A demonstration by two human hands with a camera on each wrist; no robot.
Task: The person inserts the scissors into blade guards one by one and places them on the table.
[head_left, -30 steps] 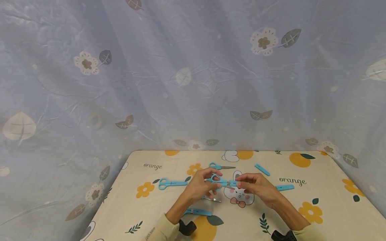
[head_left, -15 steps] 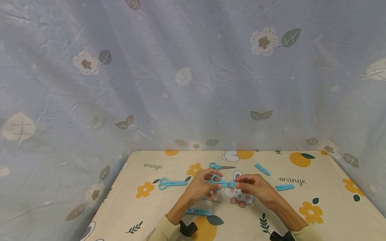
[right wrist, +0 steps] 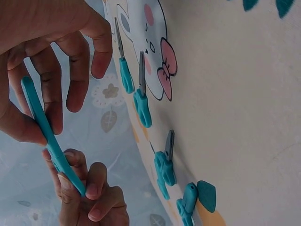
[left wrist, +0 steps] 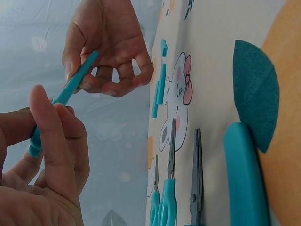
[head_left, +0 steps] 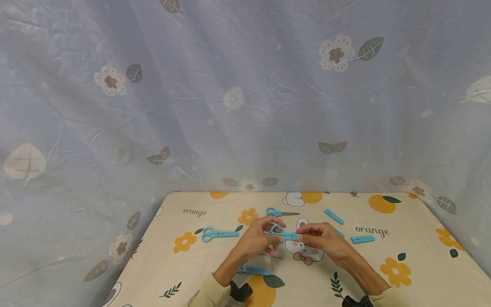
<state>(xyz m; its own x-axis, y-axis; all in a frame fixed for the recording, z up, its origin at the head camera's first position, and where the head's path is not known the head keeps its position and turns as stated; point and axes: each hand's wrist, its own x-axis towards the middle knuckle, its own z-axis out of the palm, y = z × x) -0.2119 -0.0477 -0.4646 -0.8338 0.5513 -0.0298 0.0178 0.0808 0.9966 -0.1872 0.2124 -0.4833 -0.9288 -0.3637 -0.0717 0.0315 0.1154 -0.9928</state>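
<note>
Above the middle of the table, my left hand [head_left: 258, 238] holds a pair of light blue scissors [head_left: 278, 230] by the finger loops. My right hand [head_left: 323, 241] pinches the blue blade cover [head_left: 294, 236] between thumb and fingers. This cover sits over the blades, its mouth close against the handle, so no bare metal shows. From the left wrist view, the covered scissors [left wrist: 70, 89] slant up from my left fingers to the right thumb. The other right fingers are spread loosely behind the cover.
Bare-bladed scissors [head_left: 273, 212] lie behind my hands; more bare blades [head_left: 273, 256] show below the left one. Covered scissors rest at the left [head_left: 220, 234] and in front [head_left: 254, 270]. Loose blue covers [head_left: 333, 216] lie to the right, one partly behind my right hand.
The cover has slid left along the blades toward the handle, and the strip of metal between them has closed up. My right hand has shifted slightly left with it.
</note>
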